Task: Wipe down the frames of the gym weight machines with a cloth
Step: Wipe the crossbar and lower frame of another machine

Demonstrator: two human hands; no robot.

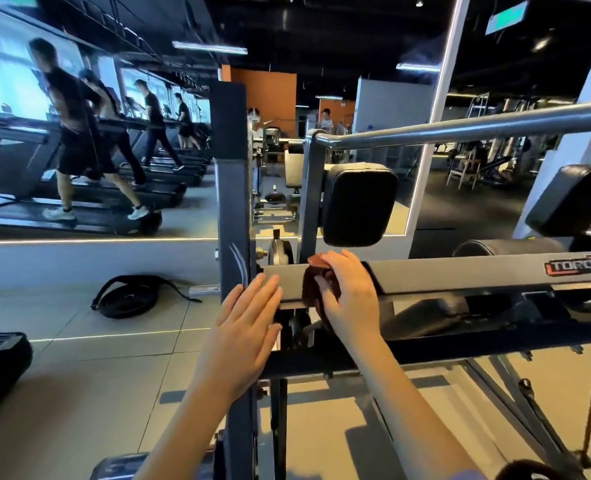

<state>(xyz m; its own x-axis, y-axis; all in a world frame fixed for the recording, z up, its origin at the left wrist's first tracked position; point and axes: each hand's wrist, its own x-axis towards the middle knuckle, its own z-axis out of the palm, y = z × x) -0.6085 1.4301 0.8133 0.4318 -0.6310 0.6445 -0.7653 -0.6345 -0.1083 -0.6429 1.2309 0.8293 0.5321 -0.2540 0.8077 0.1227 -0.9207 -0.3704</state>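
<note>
A grey horizontal frame bar [460, 275] with a TORQUE label runs across the weight machine in front of me. My right hand [351, 292] holds a dark brown cloth [316, 289] wrapped over the bar near its left end, with fingers curled over it. My left hand [245, 327] hangs flat with straight fingers just left of the cloth; its fingertips reach the bar's end beside the dark upright post [233, 202].
Black pads [358, 204] and a chrome rail [460, 129] stand behind the bar. A mirror on the wall reflects people on treadmills [79, 143]. A black bag [128, 296] lies on the tiled floor at left. Lower frame struts [515, 410] run below.
</note>
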